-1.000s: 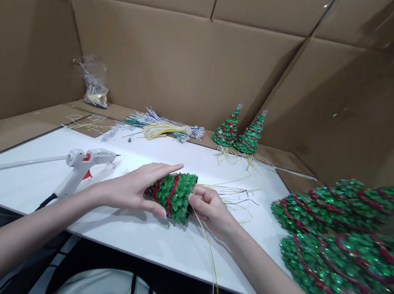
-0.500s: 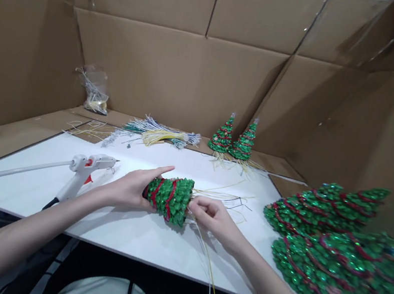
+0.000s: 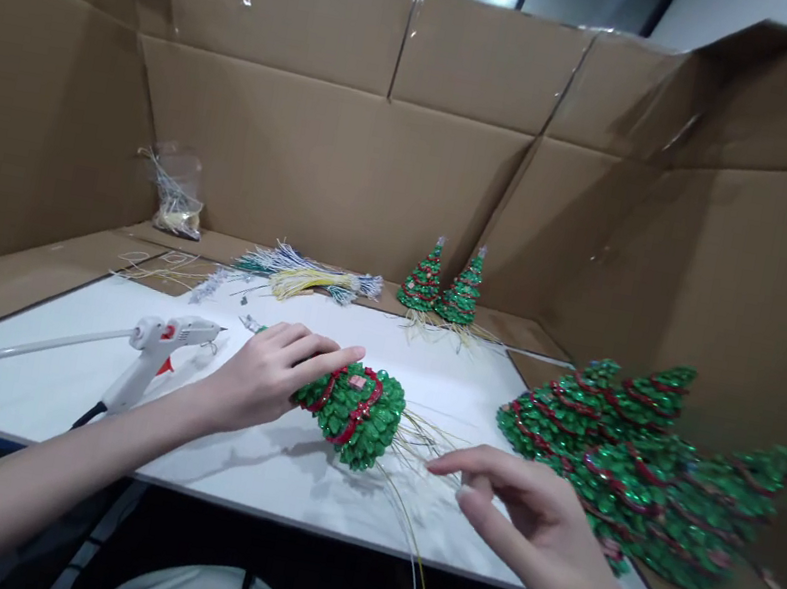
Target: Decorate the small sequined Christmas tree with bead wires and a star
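A small green Christmas tree (image 3: 364, 416) with a red garland lies tilted on its side above the white board. My left hand (image 3: 281, 366) is wrapped over its upper part, and the pale tip sticks out past my knuckles to the left. Thin yellow and white wires (image 3: 419, 431) trail from the tree's base, and two long ones droop over the board's front edge. To the right of the base, my right hand (image 3: 523, 510) hovers with index finger and thumb apart, holding nothing that I can see.
A white glue gun (image 3: 158, 360) stands on the white board (image 3: 209, 475) at left. Behind lie wire bundles (image 3: 313, 275), a plastic bag (image 3: 179, 191) and two small trees (image 3: 441, 283). Larger trees (image 3: 612, 435) crowd the right side. Cardboard walls (image 3: 298, 146) enclose the work area.
My right hand has let go of the wires at the base and moved right, its fingers parting. The tree in my left hand has turned, its base now angled more toward me. The view has tilted up.
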Demonstrator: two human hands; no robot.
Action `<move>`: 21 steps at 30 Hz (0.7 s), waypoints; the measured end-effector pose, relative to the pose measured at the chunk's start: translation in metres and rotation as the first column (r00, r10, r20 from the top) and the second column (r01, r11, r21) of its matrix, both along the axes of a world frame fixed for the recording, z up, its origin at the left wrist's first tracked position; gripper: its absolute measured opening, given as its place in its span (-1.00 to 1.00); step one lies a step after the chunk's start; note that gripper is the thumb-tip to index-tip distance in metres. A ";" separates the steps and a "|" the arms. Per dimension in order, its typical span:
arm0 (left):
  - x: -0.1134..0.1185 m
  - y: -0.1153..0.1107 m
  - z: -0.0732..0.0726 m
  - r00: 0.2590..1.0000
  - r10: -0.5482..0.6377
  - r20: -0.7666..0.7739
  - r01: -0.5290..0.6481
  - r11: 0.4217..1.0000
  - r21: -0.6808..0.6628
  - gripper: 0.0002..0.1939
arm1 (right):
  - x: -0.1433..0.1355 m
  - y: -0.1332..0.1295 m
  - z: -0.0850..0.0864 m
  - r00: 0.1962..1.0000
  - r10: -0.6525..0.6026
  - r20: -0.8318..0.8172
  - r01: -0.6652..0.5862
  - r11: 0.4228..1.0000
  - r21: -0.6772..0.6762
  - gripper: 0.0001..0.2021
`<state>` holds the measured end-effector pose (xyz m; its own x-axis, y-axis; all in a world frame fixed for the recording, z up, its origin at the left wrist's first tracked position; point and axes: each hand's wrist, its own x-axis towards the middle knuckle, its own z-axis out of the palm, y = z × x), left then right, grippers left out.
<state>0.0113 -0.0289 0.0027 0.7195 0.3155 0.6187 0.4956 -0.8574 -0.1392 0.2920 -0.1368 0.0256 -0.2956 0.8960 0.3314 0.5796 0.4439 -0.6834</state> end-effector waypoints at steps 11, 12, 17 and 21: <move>0.002 -0.001 0.017 0.999 -0.009 -0.032 0.014 0.985 0.172 -0.33 | 0.014 0.026 0.002 0.964 -0.162 0.209 0.123 0.975 0.187 -0.44; 0.003 -0.001 0.018 0.999 -0.012 -0.031 0.017 0.985 0.175 -0.32 | 0.015 0.030 -0.001 0.952 -0.161 0.259 0.122 0.979 0.162 -0.35; 0.013 0.010 0.027 0.999 -0.030 -0.013 0.032 0.986 0.161 -0.36 | 0.020 0.061 -0.011 0.904 -0.070 0.422 0.070 0.997 0.016 -0.19; 0.032 0.036 0.042 1.000 -0.009 0.000 0.009 0.984 0.180 -0.40 | 0.019 0.088 -0.017 0.946 -0.028 0.324 0.062 0.993 -0.096 -0.35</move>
